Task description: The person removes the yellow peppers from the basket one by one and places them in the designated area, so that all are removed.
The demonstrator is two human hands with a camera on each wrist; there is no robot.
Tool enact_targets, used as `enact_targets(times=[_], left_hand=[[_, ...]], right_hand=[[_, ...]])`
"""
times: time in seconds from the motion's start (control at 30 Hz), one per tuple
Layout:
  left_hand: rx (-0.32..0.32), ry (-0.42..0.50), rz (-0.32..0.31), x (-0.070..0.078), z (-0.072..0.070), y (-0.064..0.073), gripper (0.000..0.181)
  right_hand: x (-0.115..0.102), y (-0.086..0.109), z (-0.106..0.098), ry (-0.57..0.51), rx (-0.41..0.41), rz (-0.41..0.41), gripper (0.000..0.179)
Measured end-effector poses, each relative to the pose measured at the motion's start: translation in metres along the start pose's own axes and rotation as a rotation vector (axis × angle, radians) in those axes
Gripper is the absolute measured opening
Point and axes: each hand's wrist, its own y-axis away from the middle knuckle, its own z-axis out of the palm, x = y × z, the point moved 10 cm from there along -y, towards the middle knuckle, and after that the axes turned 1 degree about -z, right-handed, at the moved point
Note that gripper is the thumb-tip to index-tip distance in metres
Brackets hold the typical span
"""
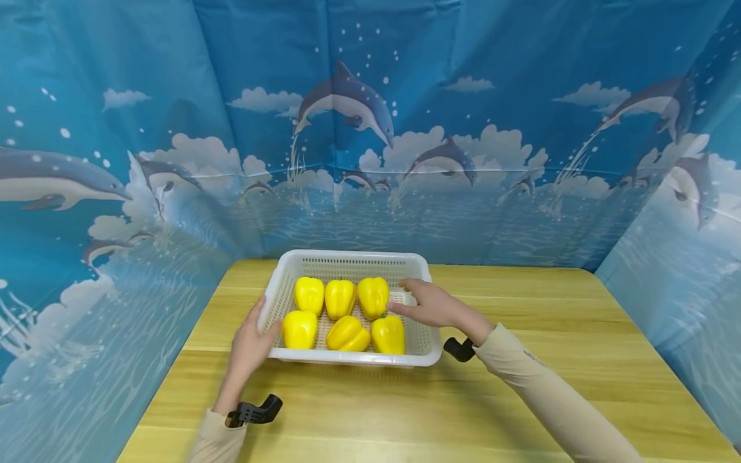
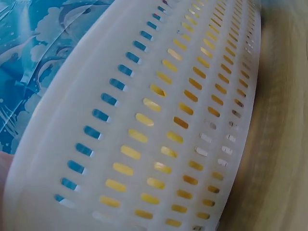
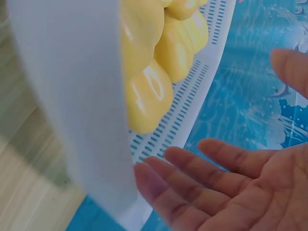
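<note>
A white slotted plastic basket [image 1: 356, 360] stands on the table, its slotted outer wall [image 2: 43, 159] filling much of the left wrist view. Inside lie yellow bell peppers [image 1: 347, 334], three along the back and three along the front; the middle front one is on its side. My left hand [image 1: 250, 344] holds the basket's left end, thumb over the rim and fingers along the outside. Over the right end reaches my right hand [image 1: 431, 303], fingers extended and nothing in its grasp. Its straight fingers [image 3: 183, 173] show close to the rim in the right wrist view, the thumb spread apart.
The wooden table [image 1: 521, 334] extends to both sides and in front of the basket. Behind it hangs a blue curtain [image 1: 492, 212] printed with dolphins, which also runs along the left and right sides. Each wrist wears a black camera mount [image 1: 255, 411].
</note>
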Motion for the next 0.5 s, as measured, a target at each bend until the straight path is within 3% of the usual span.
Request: enact_targets(times=[0.13, 0.37, 0.5], left_hand=[[0.010, 0.093, -0.034, -0.006, 0.002, 0.002, 0.062], [0.020, 0.321, -0.095, -0.014, 0.006, 0.003, 0.054], [0.035, 0.411, -0.121, -0.017, 0.006, 0.005, 0.052]], right_hand=[[0.000, -0.007, 0.008, -0.025, -0.068, 0.035, 0.077], [0.003, -0.015, 0.029, -0.046, -0.279, 0.094, 0.084], [0.004, -0.018, 0.038, -0.035, -0.350, 0.145, 0.087]])
